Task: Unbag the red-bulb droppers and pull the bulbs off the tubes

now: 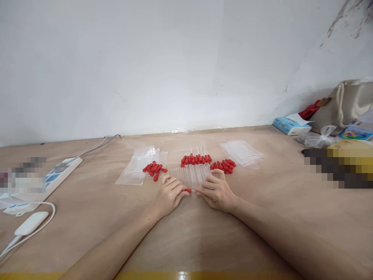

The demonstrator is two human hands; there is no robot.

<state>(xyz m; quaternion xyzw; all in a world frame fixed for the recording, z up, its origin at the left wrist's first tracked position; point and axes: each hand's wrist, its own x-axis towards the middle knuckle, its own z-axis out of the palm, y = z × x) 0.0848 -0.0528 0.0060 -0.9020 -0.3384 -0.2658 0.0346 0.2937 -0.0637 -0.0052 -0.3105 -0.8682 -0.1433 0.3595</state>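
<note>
My left hand is closed around a red rubber bulb, whose end shows past the fingertips. My right hand pinches a thin glass dropper tube, mostly hidden by the fingers, which meets the bulb. Just beyond both hands lies a row of clear glass tubes side by side. Behind that row are several droppers with red bulbs fitted, their tubes pointing away. Loose red bulbs lie in a left pile and a right pile.
Clear zip bags lie in a left stack and a right stack. A white power strip with cables is on the left. At the back right stand a blue tissue box, a knotted plastic bag and a beige drawstring bag.
</note>
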